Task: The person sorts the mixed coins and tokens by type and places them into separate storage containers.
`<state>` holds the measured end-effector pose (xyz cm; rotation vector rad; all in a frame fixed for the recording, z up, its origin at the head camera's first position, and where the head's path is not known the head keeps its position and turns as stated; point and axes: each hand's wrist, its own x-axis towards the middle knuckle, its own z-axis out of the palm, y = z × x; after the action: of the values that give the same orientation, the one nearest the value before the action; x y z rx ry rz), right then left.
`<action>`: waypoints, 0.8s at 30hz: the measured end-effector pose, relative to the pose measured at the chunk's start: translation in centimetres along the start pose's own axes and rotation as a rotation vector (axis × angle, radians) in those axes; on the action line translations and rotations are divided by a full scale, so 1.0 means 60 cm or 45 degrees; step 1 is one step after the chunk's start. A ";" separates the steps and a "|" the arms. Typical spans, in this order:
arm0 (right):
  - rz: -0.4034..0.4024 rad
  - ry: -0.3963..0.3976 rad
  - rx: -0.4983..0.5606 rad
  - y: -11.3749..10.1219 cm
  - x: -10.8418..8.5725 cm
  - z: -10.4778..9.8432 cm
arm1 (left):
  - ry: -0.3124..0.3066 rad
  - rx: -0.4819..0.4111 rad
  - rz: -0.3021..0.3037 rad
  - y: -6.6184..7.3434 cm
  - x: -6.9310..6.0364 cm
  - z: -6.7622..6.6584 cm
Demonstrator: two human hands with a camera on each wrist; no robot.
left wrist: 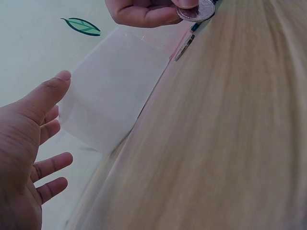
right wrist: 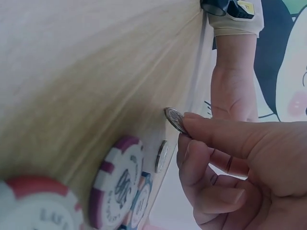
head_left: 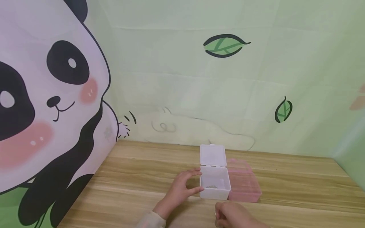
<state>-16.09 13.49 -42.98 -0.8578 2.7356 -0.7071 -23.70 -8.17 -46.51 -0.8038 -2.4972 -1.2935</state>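
Observation:
My right hand (head_left: 232,215) is in front of the boxes, pinching a silver coin (right wrist: 175,120) between thumb and forefinger; the coin also shows in the left wrist view. Near it on the table lies another coin (right wrist: 161,156). The white box (head_left: 214,194) stands with its hinged lid (head_left: 212,155) raised to the back, and small, unclear silvery things (head_left: 211,186) lie inside. With thumb and fingers spread, my left hand (head_left: 179,188) rests at the box's left side. In the left wrist view its fingers look extended and relaxed.
A see-through pink box (head_left: 245,190) stands against the white box's right side. In the right wrist view, a purple-edged chip (right wrist: 117,184), a red-edged chip (right wrist: 43,206) and a blue-edged chip (right wrist: 140,201) are on the wooden table (head_left: 285,190). Behind hangs a printed cloth (head_left: 171,63).

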 end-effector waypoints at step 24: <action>-0.069 0.086 0.208 -0.002 0.011 -0.070 | -0.022 -0.024 -0.039 -0.001 -0.002 0.001</action>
<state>-17.89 14.65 -39.30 -0.8887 2.6750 -0.9722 -23.61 -8.18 -46.64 -0.7875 -2.5241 -1.3270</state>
